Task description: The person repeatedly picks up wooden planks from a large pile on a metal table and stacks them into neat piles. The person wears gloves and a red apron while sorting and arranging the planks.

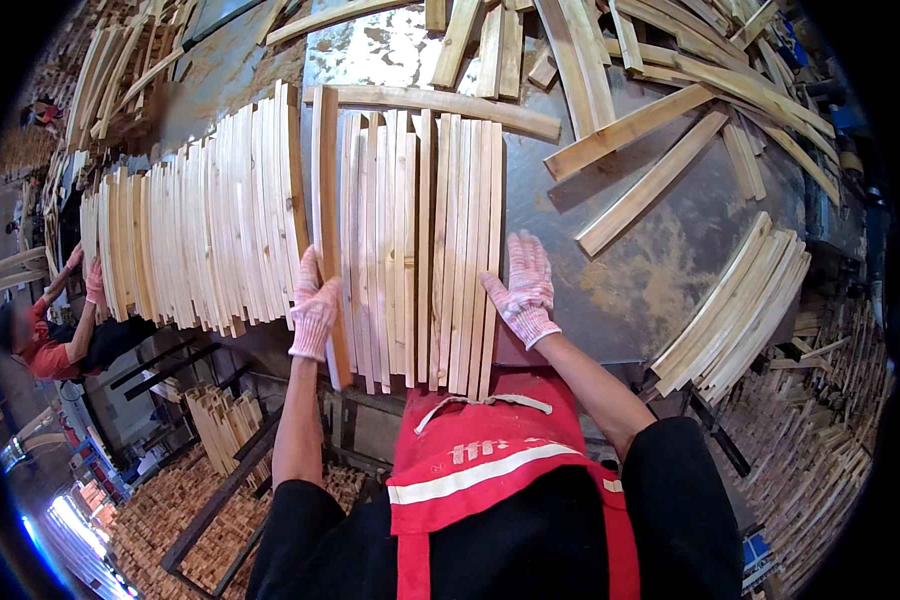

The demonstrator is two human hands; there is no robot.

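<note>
My left hand (315,302), in a pale pink knit glove, grips a single wooden strip (325,190) near its front end. That strip stands slightly apart between two rows of upright strips, and its end juts past the table edge. To its right lies a shorter row of wooden strips (380,240) set side by side, with a narrow dark gap within it. On that row's right side rests my right hand (525,285), gloved alike, its fingers stretched out and its thumb against the outermost strip. A long row of strips (210,220) fills the table left of my left hand.
One strip (440,108) lies crosswise behind the rows. Loose strips (660,180) are scattered at the back right of the metal table (630,290). A bundle of strips (735,305) sits at the right edge. A co-worker (65,340) touches the long row's far left end.
</note>
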